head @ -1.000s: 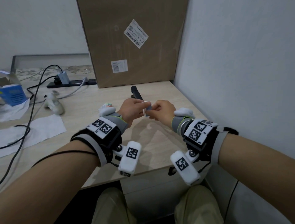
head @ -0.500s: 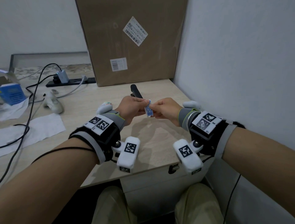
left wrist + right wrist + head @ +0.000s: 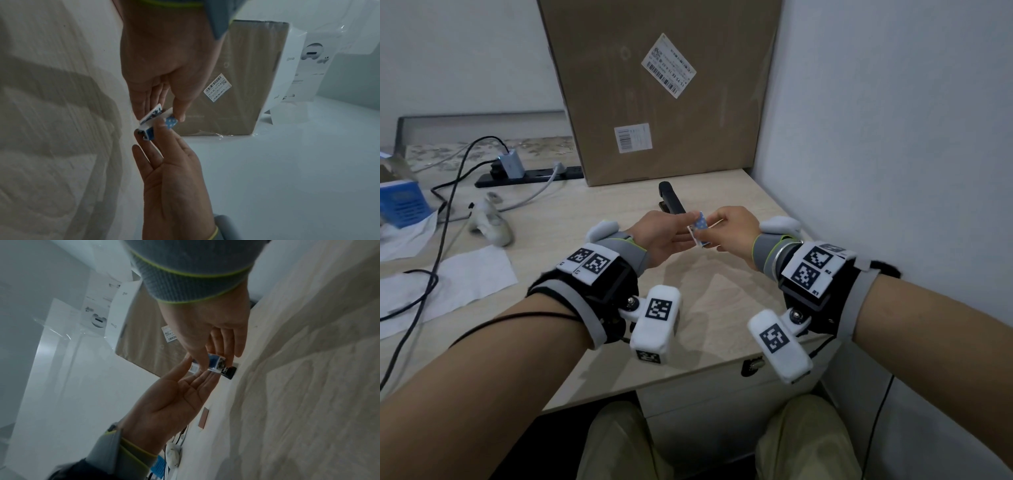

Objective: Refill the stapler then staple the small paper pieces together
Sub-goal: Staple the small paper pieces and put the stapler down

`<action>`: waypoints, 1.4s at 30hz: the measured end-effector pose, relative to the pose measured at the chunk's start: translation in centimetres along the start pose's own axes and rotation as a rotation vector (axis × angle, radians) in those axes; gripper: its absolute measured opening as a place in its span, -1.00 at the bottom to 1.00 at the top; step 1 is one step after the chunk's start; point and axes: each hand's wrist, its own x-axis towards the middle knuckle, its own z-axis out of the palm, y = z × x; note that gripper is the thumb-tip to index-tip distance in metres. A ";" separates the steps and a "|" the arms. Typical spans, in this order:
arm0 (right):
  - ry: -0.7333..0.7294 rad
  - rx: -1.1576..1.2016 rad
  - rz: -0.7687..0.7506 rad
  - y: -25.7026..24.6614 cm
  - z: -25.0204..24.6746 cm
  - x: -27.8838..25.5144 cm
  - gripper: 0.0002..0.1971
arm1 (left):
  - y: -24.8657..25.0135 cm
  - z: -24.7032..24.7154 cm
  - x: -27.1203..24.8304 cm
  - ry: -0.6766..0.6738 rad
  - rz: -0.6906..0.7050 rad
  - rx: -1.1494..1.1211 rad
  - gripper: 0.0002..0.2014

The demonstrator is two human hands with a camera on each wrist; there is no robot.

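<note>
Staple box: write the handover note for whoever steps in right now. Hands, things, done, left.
Left hand: pinches the small blue staple box above the desk.
Right hand: pinches the same box from the other side; one end flap stands open, staples visible inside.
Stapler: black, lying on the desk just behind the hands, untouched.
Paper pieces: not identifiable in these views.
Done: box opened.
Left: take out staples, load the stapler, staple the papers.
</note>
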 end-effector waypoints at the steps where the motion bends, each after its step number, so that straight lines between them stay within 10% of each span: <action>1: -0.006 0.009 0.001 0.0 -0.1 0.1 -0.89 | 0.1 0.0 0.0 -0.011 -0.007 -0.009 -0.72; 8: -0.023 0.110 0.074 0.5 -1.2 1.1 -0.88 | 0.9 -0.9 1.0 0.117 -0.046 0.055 -0.52; 20: 0.039 -0.207 0.247 1.0 -3.3 8.1 -0.66 | 3.4 -2.2 6.5 0.338 -0.131 0.371 -0.83; 27: 0.003 -0.287 0.315 1.9 -3.3 11.8 -0.63 | 3.4 -1.1 9.6 0.389 -0.192 0.539 -0.48; 31: 0.020 -0.317 0.328 2.9 -3.9 13.4 -0.76 | 3.7 -0.5 10.9 0.373 -0.213 0.582 -0.78; 42: 0.111 -0.414 0.387 4.3 -8.4 15.8 -0.76 | 5.0 5.8 12.6 0.233 -0.222 0.494 -0.75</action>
